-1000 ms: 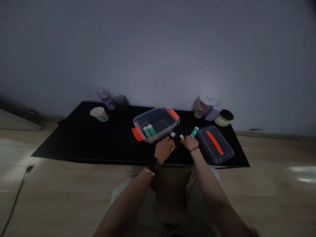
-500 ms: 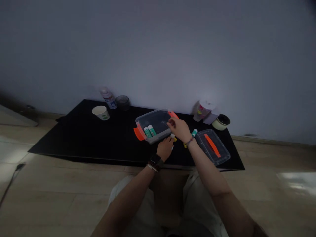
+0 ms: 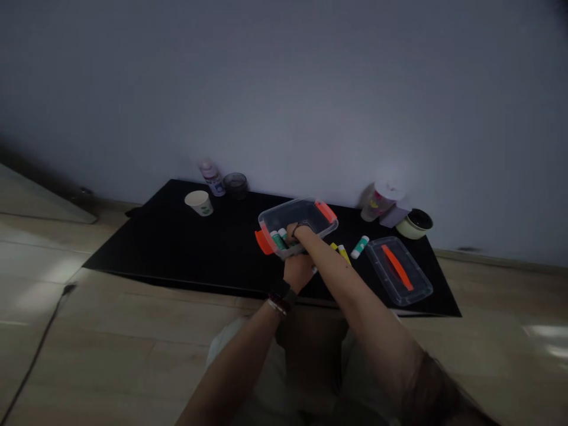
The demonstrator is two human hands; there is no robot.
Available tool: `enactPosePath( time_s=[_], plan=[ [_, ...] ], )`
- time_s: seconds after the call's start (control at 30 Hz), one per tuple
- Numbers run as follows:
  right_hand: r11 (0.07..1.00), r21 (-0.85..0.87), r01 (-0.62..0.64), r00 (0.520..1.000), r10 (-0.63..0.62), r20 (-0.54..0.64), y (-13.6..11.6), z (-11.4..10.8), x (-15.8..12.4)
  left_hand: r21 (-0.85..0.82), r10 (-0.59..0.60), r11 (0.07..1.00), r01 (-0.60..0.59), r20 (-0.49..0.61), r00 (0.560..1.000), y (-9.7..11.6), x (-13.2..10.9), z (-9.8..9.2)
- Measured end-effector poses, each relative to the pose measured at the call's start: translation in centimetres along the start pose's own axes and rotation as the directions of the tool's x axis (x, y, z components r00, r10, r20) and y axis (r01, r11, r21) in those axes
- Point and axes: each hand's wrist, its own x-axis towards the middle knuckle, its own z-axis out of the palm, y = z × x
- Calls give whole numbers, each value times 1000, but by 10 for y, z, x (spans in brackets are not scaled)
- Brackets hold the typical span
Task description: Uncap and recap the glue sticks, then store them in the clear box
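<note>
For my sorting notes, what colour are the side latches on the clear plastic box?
The side latches are bright orange, clearest in the head view.

Right forearm (image 3: 341, 272) slanting across the front of the clear plastic box (image 3: 319, 216), right hand (image 3: 296, 232) over its interior, left hand (image 3: 298, 272) just below its near wall. Yellow glue stick (image 3: 343, 253) just beside the forearm. Narrow gap between teal glue stick (image 3: 360, 247) and clear lid (image 3: 397, 271). Wider passage over the black mat (image 3: 146, 236) between paper cup (image 3: 199, 203) and box.
</note>
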Motion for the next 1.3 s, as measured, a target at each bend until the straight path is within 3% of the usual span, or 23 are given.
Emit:
enactPosePath(
  time_s=[0.13, 0.23, 0.33, 0.43, 0.53, 0.63, 0.7, 0.77, 0.87, 1.0, 1.1, 1.2, 1.3],
  plan=[
    [992, -125, 33, 998, -40, -48, 6, -25, -11, 136, -34, 990, 29, 32, 999, 5, -3, -9],
    [991, -108, 78, 986, -93, -140, 31, -54, -40, 153, -53, 987, 50, 16, 998, 8, -9, -14],
    [969, 152, 194, 932, -134, -336, 80, -67, -88, 62, -22, 998, 26, -65, 998, 7, -14, -14],
    [852, 485, 199, 942, -30, -334, 132, -50, -139, -195, 24, 979, -56, -163, 986, 4, -12, -8],
    [630, 775, 44, 984, 108, -143, 160, -11, -170, -611, -30, 791, -31, -89, 996, 6, -6, 2],
    [335, 940, -66, 998, 46, 54, 161, 22, -179, -897, -6, 440, 48, 51, 999, 13, -1, 7],
    [216, 970, -114, 992, -30, 123, 156, 32, -179, -966, 44, 256, 38, 51, 998, 19, -2, 7],
    [148, 980, -135, 981, -120, 154, 151, 35, -179, -988, 65, 155, 18, 29, 998, 24, -5, 5],
    [100, 985, -142, 953, -254, 163, 143, 37, -181, -991, 37, 131, 21, 26, 999, 29, -8, 2],
    [116, 989, -87, 969, -219, 111, 128, 48, -178, -984, -15, 178, -19, -22, 1000, 31, -8, 0],
    [197, 979, 48, 986, -164, -15, 118, 57, -172, -969, -43, 228, -96, -109, 993, 33, -7, -4],
    [406, 874, 265, 962, -165, -215, 116, 59, -170, -948, -57, 260, -182, -203, 977, 37, -10, -10],
    [687, 612, 392, 892, -122, -434, 117, 57, -174, -901, -84, 346, -261, -307, 948, 44, -13, -13]
  ],
)
